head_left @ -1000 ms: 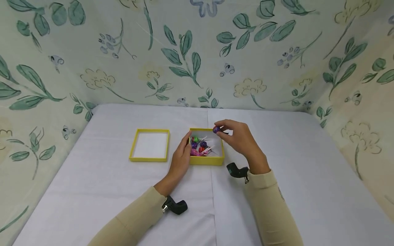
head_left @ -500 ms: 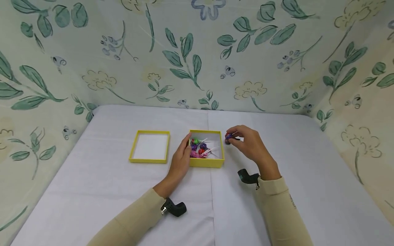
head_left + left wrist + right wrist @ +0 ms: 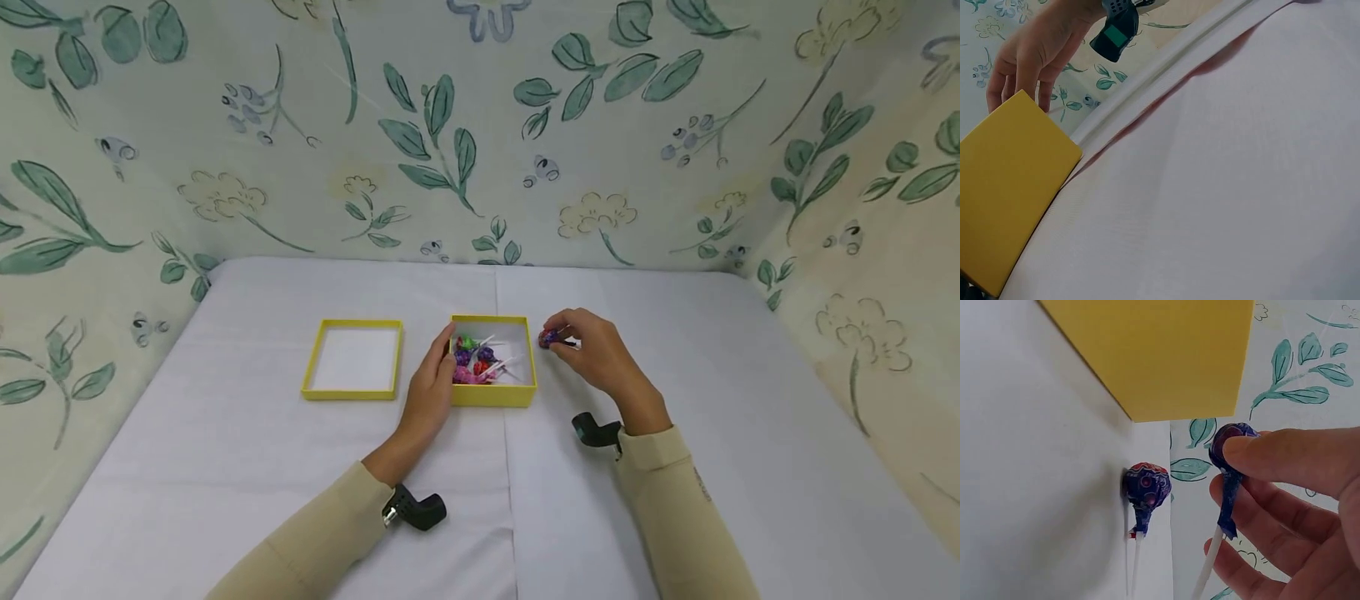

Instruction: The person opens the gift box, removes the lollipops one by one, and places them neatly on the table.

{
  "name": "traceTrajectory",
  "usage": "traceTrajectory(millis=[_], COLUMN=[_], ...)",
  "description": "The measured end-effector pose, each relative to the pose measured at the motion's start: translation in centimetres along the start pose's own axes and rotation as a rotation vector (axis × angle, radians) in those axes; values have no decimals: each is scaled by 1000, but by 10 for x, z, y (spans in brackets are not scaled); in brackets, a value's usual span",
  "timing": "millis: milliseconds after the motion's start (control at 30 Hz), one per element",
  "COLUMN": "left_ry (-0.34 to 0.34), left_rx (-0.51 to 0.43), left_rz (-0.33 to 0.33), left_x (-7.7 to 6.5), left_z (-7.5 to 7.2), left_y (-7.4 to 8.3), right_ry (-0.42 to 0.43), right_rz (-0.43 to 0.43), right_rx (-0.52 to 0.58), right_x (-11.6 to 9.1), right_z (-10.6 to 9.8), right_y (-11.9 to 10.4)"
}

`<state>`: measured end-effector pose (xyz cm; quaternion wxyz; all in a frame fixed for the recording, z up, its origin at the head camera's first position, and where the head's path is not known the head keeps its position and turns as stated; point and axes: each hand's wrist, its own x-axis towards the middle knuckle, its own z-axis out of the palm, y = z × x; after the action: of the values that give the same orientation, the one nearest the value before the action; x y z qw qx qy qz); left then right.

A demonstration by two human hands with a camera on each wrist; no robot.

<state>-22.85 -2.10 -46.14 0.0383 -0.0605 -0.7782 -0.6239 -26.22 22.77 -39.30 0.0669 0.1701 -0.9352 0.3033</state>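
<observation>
A yellow box [image 3: 495, 396] with a white inside stands uncovered in the head view, with several wrapped lollipops [image 3: 472, 367] in its left part. My left hand [image 3: 427, 387] rests along the box's left side, fingers stretched along the wall. Just right of the box, my right hand [image 3: 592, 354] pinches a lollipop in a dark blue wrapper [image 3: 1227, 453] by its head, between thumb and fingers. Beside it, a second lollipop, blue with a red top [image 3: 1147, 484], lies on the white cloth. The left wrist view shows the box's yellow outer side but not my left hand.
The yellow-rimmed lid [image 3: 352, 395], white inside, lies left of the box. White cloth [image 3: 315, 467] covers the table, creased along the middle. Behind and at the sides hangs fabric with a leaf and flower print [image 3: 420, 150]. A black wrist camera [image 3: 416, 508] sits on each wrist.
My right hand has carried its lollipop from over the box's back right corner rightward and down to the cloth beside the box. The left hand has stayed at the box's side.
</observation>
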Motion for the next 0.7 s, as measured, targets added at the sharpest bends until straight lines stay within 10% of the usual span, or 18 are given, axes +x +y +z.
traceTrajectory(millis=[700], left_ry=[-8], left_rx=[-10], left_rz=[-15], left_x=[-1], left_z=[2], left_y=[-2], right_ry=[-99], right_rz=[22], right_rx=[0], right_x=[-1], right_z=[8], right_y=[16])
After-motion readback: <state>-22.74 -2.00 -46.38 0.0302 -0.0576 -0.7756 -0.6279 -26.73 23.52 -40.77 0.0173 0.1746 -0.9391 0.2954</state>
